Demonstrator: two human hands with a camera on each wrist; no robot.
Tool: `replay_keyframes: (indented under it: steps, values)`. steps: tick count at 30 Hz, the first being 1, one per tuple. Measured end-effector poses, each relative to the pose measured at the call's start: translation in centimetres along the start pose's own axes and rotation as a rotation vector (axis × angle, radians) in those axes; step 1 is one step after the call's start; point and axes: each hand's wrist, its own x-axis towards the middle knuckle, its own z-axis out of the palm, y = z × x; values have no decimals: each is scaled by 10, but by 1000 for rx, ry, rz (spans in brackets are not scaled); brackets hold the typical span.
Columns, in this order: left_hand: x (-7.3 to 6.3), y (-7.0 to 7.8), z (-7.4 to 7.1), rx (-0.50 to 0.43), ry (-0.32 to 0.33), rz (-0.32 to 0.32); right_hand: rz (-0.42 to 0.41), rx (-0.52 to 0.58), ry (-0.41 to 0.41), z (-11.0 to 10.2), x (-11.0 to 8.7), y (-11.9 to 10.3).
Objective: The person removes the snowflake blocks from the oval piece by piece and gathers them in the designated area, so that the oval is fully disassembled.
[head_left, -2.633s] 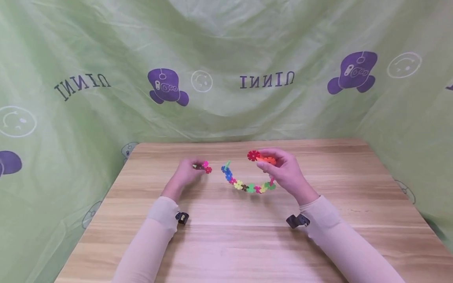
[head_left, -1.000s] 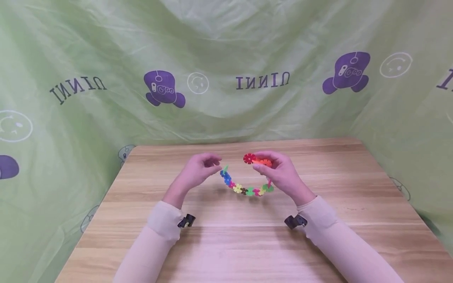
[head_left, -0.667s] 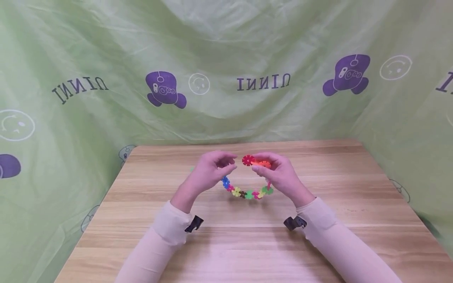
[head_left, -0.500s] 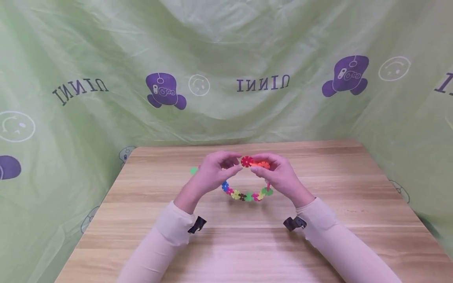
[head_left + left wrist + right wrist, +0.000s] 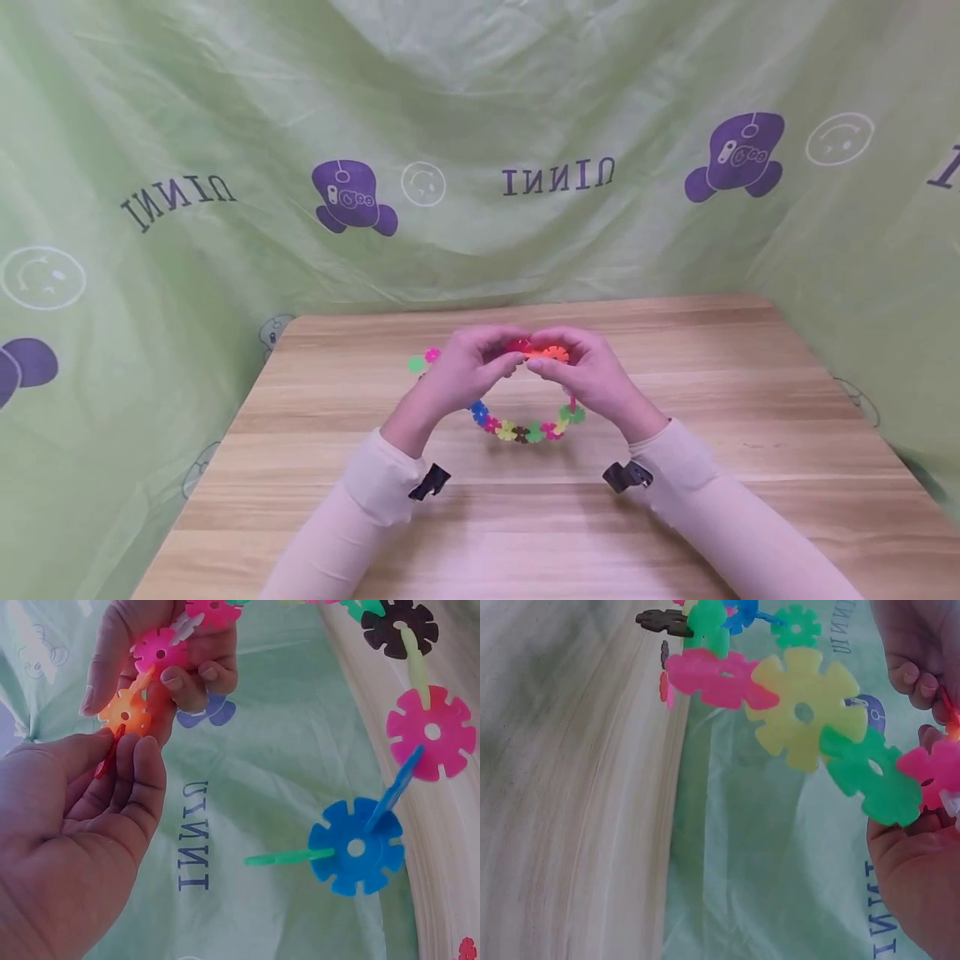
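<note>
A chain of colourful notched snowflake discs (image 5: 521,433) hangs in a loop below both hands. At one end of it is a red disc (image 5: 109,759), which my left hand (image 5: 468,371) pinches between thumb and fingers. Beside it, my right hand (image 5: 596,375) grips the chain around the orange disc (image 5: 125,716) and a pink disc (image 5: 160,652). The fingertips of both hands nearly meet. A blue disc (image 5: 356,847) with a green disc (image 5: 285,858) slotted into it forms the other, free end.
Behind my left hand a few more discs lie on the wooden table (image 5: 525,533), a green disc (image 5: 416,365) and a pink disc (image 5: 432,355) showing past the hand. A green printed cloth (image 5: 480,250) surrounds the table at the back and sides.
My left hand has let go of a small cluster of discs at the left, moved right and taken hold of the red disc. My right hand stays nearly in place on the chain.
</note>
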Motion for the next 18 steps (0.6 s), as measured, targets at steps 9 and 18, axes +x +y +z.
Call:
replay_keyframes:
  steps: [9,18]
  values:
    - [-1,2,2,-42,66,70,98,-89,84,-4,-4,-3]
    - [-6,0,-2,-27,103,39,1,-40,67,-4,-3,0]
